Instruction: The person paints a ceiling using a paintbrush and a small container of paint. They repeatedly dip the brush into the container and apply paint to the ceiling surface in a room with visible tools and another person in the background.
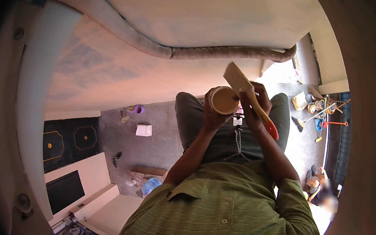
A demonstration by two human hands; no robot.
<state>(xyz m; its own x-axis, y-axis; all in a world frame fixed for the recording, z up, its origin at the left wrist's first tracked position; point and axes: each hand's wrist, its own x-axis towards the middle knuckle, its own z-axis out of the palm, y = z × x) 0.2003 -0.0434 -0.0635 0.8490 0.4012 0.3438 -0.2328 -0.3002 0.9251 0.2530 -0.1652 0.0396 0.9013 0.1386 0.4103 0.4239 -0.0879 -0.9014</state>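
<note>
Seen from high up, looking down on a peach-painted wall (110, 65) with a curved moulding (159, 48) sweeping from ten o'clock to two o'clock, and a grey floor (157, 137) far below. Left hand (214, 116) wrapped around a small round tin of tan paint (224, 100), held level at chest height near centre, probably so nothing spills and the bristles reach it easily. Right hand (256, 108) closed on a flat brush (239, 80) with a red-tipped handle, bristle end angled up toward twelve o'clock, just beside the tin's rim, likely for loading or wiping. Green striped shirt (223, 216) filling six o'clock. On the floor, a white box (143, 130) at nine o'clock, buckets and tools (315, 109) at three o'clock, another person (322, 190) at four o'clock.
</note>
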